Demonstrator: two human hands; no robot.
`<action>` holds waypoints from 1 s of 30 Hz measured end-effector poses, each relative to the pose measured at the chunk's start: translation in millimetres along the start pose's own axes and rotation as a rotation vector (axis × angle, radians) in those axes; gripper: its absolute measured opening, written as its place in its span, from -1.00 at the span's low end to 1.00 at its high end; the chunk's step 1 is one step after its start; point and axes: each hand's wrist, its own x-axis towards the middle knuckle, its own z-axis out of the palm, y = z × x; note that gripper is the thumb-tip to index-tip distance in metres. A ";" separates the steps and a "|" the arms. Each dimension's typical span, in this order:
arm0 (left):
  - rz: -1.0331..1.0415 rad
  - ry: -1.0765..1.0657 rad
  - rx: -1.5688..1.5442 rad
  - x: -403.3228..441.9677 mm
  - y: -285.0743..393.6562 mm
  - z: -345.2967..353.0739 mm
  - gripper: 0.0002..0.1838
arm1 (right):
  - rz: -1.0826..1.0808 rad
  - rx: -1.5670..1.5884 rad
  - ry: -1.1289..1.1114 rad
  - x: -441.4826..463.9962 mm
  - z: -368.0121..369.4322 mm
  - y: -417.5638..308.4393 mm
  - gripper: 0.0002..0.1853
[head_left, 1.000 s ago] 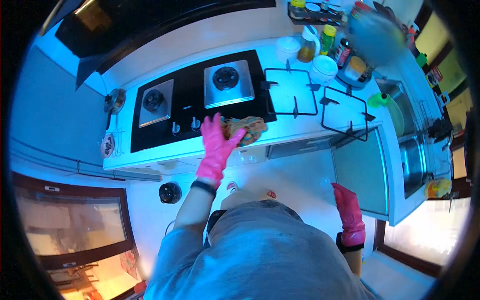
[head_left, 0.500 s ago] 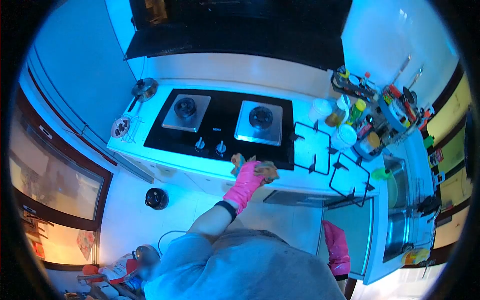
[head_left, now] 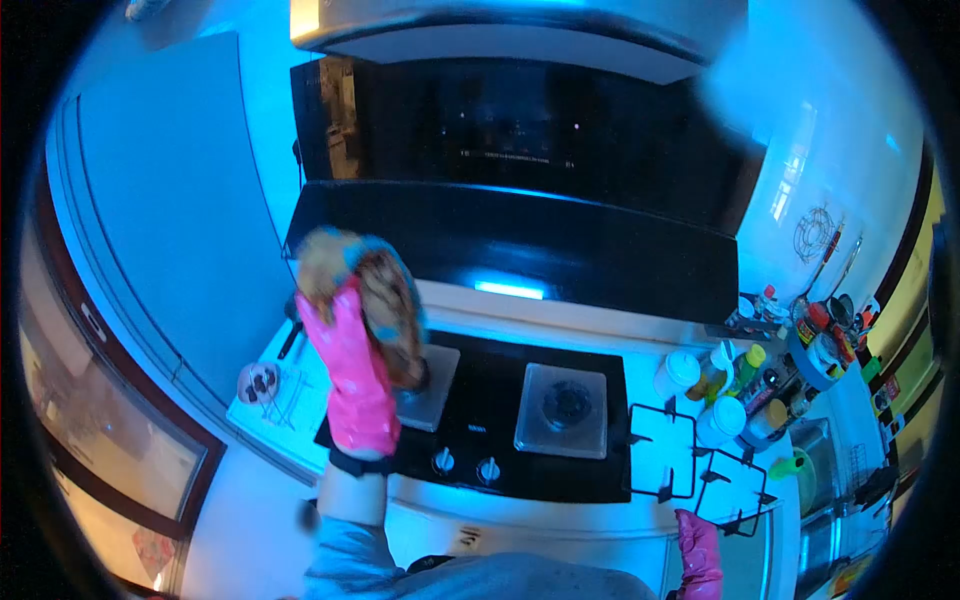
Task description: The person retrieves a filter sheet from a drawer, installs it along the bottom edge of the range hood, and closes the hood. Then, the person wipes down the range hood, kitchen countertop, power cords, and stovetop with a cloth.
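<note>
My left hand (head_left: 350,375), in a pink rubber glove, grips a bunched brown and teal cloth (head_left: 375,295). Hand and cloth are raised over the left side of the black gas stove (head_left: 485,390), hiding part of the left burner plate (head_left: 440,385). The right burner (head_left: 567,403) shows uncovered. My right hand (head_left: 698,555), also pink-gloved, hangs low at the counter's front edge near the lower pan support (head_left: 735,490); its fingers are bunched and what they hold, if anything, cannot be made out.
A black range hood (head_left: 520,235) spans above the stove. Two pan supports lie on the counter right of the stove, with white jars (head_left: 720,420), bottles and a utensil rack behind. The sink (head_left: 815,470) is at the far right. A small wire rack (head_left: 285,395) stands left.
The view has tilted up toward the hood. My left hand has moved with the cloth from the stove's front edge to the left and up. My right hand stays low at the right.
</note>
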 end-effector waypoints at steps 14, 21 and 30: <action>0.443 -0.657 0.514 -30.3 -150.2 247.4 -0.72 | 0.150 0.008 0.131 -1.6 21.3 -40.2 -0.58; 0.692 -1.071 0.558 -192.9 -141.5 343.3 -0.79 | 0.143 -0.120 0.113 -18.1 -10.1 -18.2 -0.57; 0.648 -0.707 1.033 -13.8 -204.3 118.4 -0.80 | 0.082 -0.045 0.027 38.8 -1.6 -4.3 -0.58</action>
